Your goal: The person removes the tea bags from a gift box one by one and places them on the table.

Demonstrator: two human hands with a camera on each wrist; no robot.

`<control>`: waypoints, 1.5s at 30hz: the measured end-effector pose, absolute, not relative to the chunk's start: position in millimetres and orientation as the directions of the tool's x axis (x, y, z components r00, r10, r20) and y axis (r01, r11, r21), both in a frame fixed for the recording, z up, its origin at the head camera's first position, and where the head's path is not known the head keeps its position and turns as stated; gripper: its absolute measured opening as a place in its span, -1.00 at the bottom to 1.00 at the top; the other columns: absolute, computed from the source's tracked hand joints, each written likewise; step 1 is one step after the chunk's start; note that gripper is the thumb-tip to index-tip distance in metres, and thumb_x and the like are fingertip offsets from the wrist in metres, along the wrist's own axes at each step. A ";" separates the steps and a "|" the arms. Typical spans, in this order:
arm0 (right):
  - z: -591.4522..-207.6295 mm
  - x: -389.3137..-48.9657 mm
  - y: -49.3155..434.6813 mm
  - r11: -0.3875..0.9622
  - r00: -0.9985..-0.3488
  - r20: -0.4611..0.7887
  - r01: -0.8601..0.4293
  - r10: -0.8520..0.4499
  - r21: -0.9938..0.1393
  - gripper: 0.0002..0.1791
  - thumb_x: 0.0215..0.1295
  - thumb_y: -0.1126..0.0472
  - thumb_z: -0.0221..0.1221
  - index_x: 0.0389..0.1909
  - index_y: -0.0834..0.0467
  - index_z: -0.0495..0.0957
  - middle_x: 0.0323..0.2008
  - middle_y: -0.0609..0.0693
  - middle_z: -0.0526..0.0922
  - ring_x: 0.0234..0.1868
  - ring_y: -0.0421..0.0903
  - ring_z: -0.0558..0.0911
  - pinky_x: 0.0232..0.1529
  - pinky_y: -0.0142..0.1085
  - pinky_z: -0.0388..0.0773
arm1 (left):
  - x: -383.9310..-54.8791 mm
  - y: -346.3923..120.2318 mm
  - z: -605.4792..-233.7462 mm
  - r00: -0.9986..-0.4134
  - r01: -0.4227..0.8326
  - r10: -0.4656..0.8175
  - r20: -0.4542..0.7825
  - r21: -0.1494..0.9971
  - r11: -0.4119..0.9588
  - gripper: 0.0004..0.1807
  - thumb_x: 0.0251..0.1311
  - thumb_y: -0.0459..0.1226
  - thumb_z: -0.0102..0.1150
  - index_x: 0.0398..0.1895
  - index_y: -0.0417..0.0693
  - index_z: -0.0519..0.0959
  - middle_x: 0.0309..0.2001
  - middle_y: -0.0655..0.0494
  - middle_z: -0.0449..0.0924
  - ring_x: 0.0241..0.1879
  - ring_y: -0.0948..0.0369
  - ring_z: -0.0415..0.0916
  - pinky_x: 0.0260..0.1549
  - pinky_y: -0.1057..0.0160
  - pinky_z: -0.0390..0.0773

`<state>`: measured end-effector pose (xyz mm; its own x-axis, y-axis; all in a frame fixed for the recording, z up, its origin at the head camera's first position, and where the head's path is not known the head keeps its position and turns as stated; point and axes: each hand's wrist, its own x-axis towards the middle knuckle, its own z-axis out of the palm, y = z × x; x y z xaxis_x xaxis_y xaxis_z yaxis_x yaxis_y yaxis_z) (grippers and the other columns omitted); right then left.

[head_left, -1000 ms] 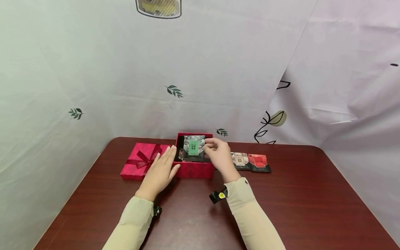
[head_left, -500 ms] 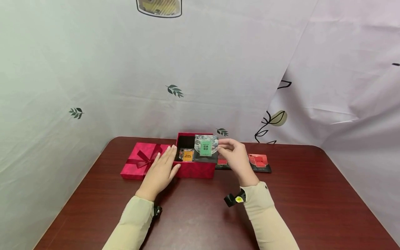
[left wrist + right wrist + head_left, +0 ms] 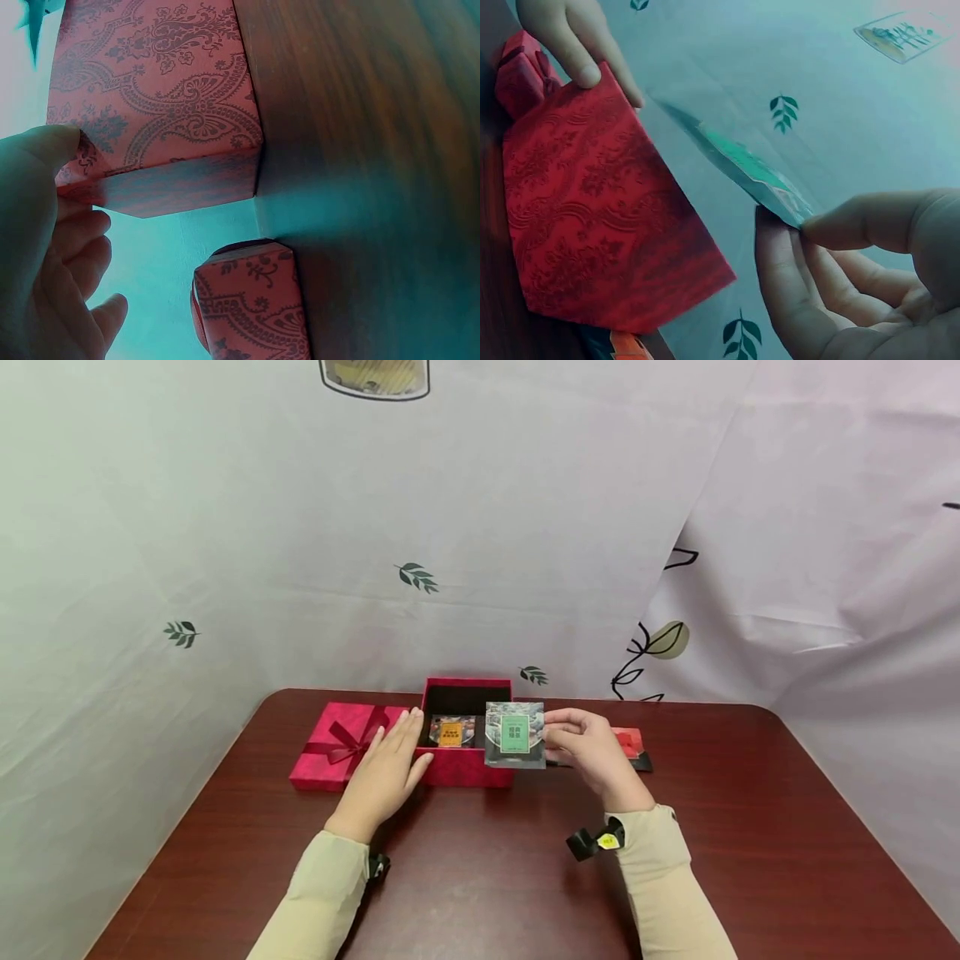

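Note:
A square tea sachet point(image 3: 514, 735) with a green label is pinched at its right edge between the thumb and fingers of my right hand point(image 3: 592, 750). It is held up in front of the right part of the open red gift box point(image 3: 465, 769). In the right wrist view the sachet point(image 3: 742, 165) appears nearly edge-on. My left hand point(image 3: 381, 772) rests against the box's left front corner with straight fingers. Its thumb point(image 3: 56, 144) touches the patterned front wall in the left wrist view. Inside the box lies a sachet with an orange label point(image 3: 452, 732).
Left of the box lies its red lid point(image 3: 347, 745) with a ribbon bow, partly behind my left hand. Right of the box, a red-labelled sachet point(image 3: 630, 743) lies on the brown table point(image 3: 480, 877), partly hidden by my right hand. A pale curtain point(image 3: 525, 527) hangs behind.
My right hand has lifted the green-labelled sachet out of the box and carried it rightward and nearer to me. The orange-labelled sachet is uncovered. The left hand stays in place.

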<state>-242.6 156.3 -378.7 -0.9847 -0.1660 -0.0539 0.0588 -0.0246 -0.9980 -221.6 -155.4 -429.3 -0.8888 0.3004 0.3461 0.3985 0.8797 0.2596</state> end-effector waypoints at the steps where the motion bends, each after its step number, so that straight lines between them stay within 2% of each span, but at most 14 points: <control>1: -379.0 -243.1 158.3 -0.018 -0.983 -0.057 0.062 -0.175 -0.998 -0.63 0.31 0.46 0.15 0.10 0.50 0.46 -0.27 0.04 0.73 -0.32 -0.18 0.68 -0.26 -0.34 0.71 | -221.4 -155.2 -429.3 -0.889 0.399 0.300 0.346 0.262 0.879 -0.25 0.44 -0.09 0.15 0.54 -0.27 0.19 0.54 -0.16 0.17 0.54 -0.06 0.07 0.46 -0.20 0.09; 6: -378.7 -246.3 169.9 0.030 -0.973 -0.067 0.062 -0.219 -0.998 -0.66 0.32 0.44 0.14 0.08 0.49 0.45 -0.25 0.06 0.72 -0.29 -0.13 0.70 -0.20 -0.27 0.73 | -221.4 -154.2 -428.3 -0.892 0.398 0.301 0.337 0.269 0.877 -0.25 0.45 -0.07 0.14 0.56 -0.24 0.17 0.55 -0.15 0.15 0.55 -0.05 0.04 0.48 -0.18 0.05; 15: -384.1 -249.9 193.5 0.138 -0.945 -0.112 0.072 -0.307 -0.988 -0.64 0.34 0.39 0.15 0.08 0.51 0.42 -0.30 0.02 0.71 -0.30 -0.16 0.66 -0.19 -0.26 0.71 | -222.0 -155.3 -428.8 -0.897 0.391 0.301 0.325 0.260 0.883 -0.22 0.44 -0.06 0.15 0.57 -0.24 0.15 0.55 -0.14 0.13 0.55 -0.05 0.04 0.48 -0.18 0.05; 22: -389.3 -254.3 207.9 0.245 -0.936 -0.187 0.114 -0.299 -0.963 -0.70 0.33 0.37 0.17 0.01 0.46 0.49 -0.33 0.00 0.66 -0.28 -0.14 0.64 -0.19 -0.21 0.72 | -221.3 -154.8 -427.5 -0.895 0.394 0.303 0.328 0.261 0.881 -0.23 0.44 -0.07 0.15 0.56 -0.25 0.16 0.55 -0.15 0.14 0.55 -0.06 0.04 0.48 -0.19 0.06; 29: -399.0 -258.8 217.9 0.312 -0.915 -0.213 0.103 -0.343 -0.945 -0.78 0.33 0.39 0.15 -0.07 0.43 0.52 -0.40 0.01 0.60 -0.33 -0.13 0.61 -0.20 -0.20 0.73 | -222.4 -154.7 -428.8 -0.896 0.393 0.302 0.327 0.261 0.882 -0.23 0.44 -0.07 0.16 0.56 -0.25 0.16 0.55 -0.15 0.14 0.55 -0.06 0.03 0.47 -0.19 0.06; 37: -414.9 -264.6 214.5 0.347 -0.911 -0.242 0.120 -0.333 -0.930 -0.79 0.26 0.42 0.15 -0.12 0.43 0.54 -0.44 0.00 0.55 -0.39 -0.15 0.55 -0.31 -0.25 0.72 | -222.5 -155.3 -429.6 -0.897 0.389 0.300 0.324 0.260 0.884 -0.22 0.44 -0.07 0.15 0.56 -0.25 0.15 0.55 -0.15 0.14 0.56 -0.04 0.02 0.48 -0.19 0.06; 43: -421.0 -264.8 208.5 0.363 -0.909 -0.276 0.154 -0.312 -0.919 -0.80 0.29 0.43 0.13 -0.09 0.43 0.51 -0.48 0.02 0.48 -0.42 -0.14 0.54 -0.31 -0.22 0.74 | -222.6 -155.0 -429.2 -0.895 0.393 0.303 0.327 0.258 0.883 -0.22 0.44 -0.07 0.15 0.56 -0.25 0.15 0.55 -0.15 0.14 0.55 -0.06 0.04 0.47 -0.19 0.06; 45: -422.3 -264.8 206.5 0.356 -0.906 -0.290 0.173 -0.307 -0.918 -0.80 0.29 0.44 0.14 -0.09 0.43 0.50 -0.44 0.05 0.50 -0.42 -0.13 0.56 -0.29 -0.19 0.75 | -222.5 -154.9 -428.9 -0.895 0.392 0.303 0.326 0.257 0.883 -0.22 0.44 -0.07 0.15 0.57 -0.25 0.14 0.55 -0.16 0.14 0.55 -0.06 0.03 0.47 -0.19 0.06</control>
